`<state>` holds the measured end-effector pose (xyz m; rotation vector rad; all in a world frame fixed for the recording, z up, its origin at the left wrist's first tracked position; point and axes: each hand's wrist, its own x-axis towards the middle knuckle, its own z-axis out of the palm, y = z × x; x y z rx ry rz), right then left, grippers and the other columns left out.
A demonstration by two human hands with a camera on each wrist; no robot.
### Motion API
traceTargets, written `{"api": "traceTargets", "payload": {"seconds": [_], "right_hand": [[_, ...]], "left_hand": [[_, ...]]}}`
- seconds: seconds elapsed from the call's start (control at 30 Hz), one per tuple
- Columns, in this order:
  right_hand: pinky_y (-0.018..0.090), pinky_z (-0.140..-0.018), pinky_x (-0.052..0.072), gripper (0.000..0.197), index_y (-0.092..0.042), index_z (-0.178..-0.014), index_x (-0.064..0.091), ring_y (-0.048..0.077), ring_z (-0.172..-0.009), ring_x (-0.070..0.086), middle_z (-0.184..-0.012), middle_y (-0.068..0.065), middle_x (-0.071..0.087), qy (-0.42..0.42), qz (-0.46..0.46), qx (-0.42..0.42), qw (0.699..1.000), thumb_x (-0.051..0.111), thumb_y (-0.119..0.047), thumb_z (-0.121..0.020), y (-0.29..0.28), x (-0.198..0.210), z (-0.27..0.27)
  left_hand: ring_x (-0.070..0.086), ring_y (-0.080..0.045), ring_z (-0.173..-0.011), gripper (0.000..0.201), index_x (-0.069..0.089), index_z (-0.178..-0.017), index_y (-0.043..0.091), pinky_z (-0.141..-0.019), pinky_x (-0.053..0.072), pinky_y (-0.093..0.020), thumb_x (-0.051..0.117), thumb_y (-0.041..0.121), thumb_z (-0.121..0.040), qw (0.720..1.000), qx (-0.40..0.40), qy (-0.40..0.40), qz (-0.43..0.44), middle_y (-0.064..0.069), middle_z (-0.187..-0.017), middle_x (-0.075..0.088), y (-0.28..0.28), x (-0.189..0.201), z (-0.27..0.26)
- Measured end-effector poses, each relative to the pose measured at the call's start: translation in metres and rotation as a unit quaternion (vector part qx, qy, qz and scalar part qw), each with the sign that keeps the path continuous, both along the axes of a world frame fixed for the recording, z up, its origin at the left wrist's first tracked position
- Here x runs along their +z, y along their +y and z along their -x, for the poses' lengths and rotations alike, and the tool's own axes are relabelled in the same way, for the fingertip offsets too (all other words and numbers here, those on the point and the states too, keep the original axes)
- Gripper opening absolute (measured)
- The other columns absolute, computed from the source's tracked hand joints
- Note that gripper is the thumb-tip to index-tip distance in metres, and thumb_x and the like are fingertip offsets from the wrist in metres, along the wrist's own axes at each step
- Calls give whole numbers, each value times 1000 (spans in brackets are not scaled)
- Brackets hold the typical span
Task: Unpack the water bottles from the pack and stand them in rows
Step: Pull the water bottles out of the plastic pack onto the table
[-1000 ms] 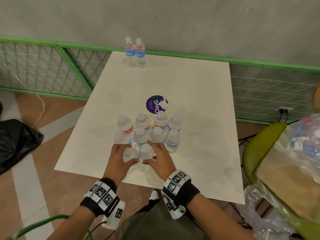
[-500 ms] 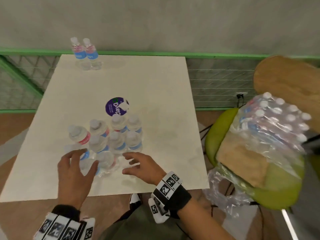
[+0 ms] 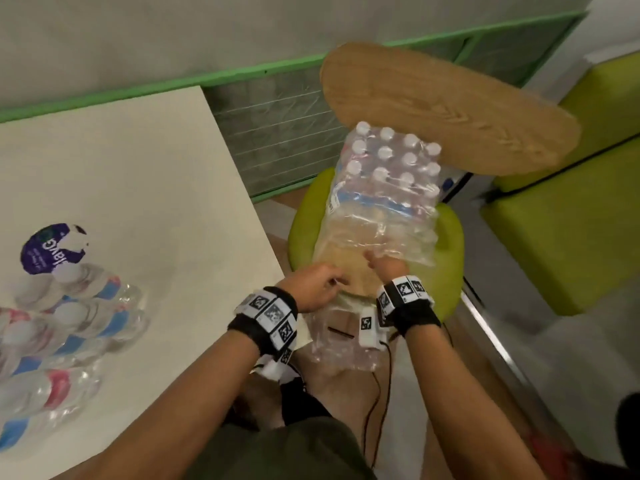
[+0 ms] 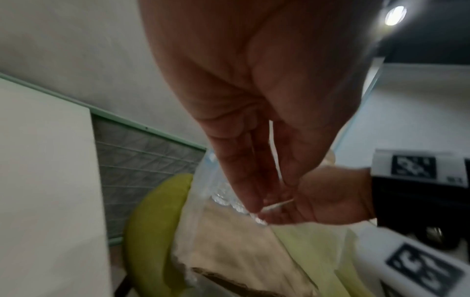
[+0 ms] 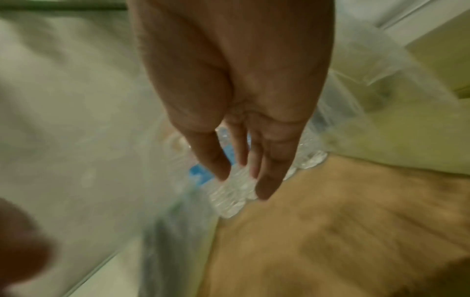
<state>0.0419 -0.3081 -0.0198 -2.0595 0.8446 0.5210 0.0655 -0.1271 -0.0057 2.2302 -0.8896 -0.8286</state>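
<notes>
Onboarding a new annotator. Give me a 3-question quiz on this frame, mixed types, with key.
1. True or false: the pack of bottles lies on the white table.
2. Multiple choice: the right hand is (a) gripping a bottle, (b) reaching open-fingered into the torn plastic wrap, (c) resting on the table.
3. Fill in: the unpacked bottles stand on the table beside a round ___ sticker.

Key: 1 false, it sits on the green chair; 2 b; 3 purple.
</notes>
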Motion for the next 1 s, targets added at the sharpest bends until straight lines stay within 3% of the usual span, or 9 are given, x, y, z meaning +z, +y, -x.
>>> {"api": "traceTargets", "payload": {"seconds": [0.07,0.17,0.33,0.57,0.67,0.73,0.83,0.9,1.0], "right_hand": [[22,-86,54,43,-12,-130,53,32,-121,53,-135,16,52,40,86,45,994,52,-21,-88,-18,12,3],[44,-99,47,38,5,-121,59,38,-113,56,-126,27,56,43,80,41,995,46,-9,-88,-34,19,-4],[31,-75,51,21,-5,-93,71,31,-89,64,-102,18,70,90,130,125,979,59,-12,-76,-51,23,-23],[33,-94,43,42,-6,-138,40,34,-128,45,-141,22,43,72,63,34,995,36,-20,-99,-60,4,-28],[44,-94,46,43,-5,-133,49,39,-119,52,-130,28,52,38,104,31,993,47,-13,-91,-59,2,-10],[40,-87,51,42,-7,-129,54,36,-113,57,-128,24,55,58,66,38,995,49,-13,-88,-57,4,-4],[16,-77,49,50,-6,-141,39,31,-127,48,-144,16,43,42,-66,-113,991,50,-17,-93,-56,0,-3],[23,-88,45,47,-4,-133,48,28,-125,50,-137,16,50,43,-54,-123,990,57,-23,-91,-51,-7,-6],[34,-92,51,33,-28,-97,68,20,-100,65,-111,5,69,-14,-54,1,998,73,-47,-70,-33,-14,0]], "left_hand": [[51,-22,-121,38,52,-129,17,-100,38,-29,45,9,-92,999,4,13,-31,-5,-137,50,-36,-1,-13],[53,-30,-118,42,47,-133,13,-95,41,-30,43,9,-92,996,27,20,-77,-12,-134,53,-72,-1,-31],[55,-32,-111,32,56,-117,-1,-90,42,-33,42,16,-94,986,47,-4,-158,-21,-122,59,-103,-1,-53],[51,-31,-118,42,57,-120,2,-95,38,-33,35,31,-100,974,65,5,-217,-20,-128,56,-109,2,-67],[44,-27,-129,49,45,-136,15,-103,32,-30,38,43,-97,977,92,33,-190,-11,-142,46,-109,1,-66],[38,-25,-134,54,34,-143,20,-107,29,-28,38,46,-96,980,98,52,-167,-6,-148,38,-112,1,-64],[33,-25,-137,53,34,-142,12,-109,26,-28,30,43,-99,964,88,98,-230,-12,-151,32,-117,-1,-62],[32,-27,-138,51,35,-141,7,-108,25,-29,30,38,-100,958,87,110,-251,-15,-151,31,-117,-2,-61],[36,-26,-135,47,39,-138,10,-107,26,-29,37,36,-99,968,61,107,-220,-14,-149,35,-113,-7,-60]]}}
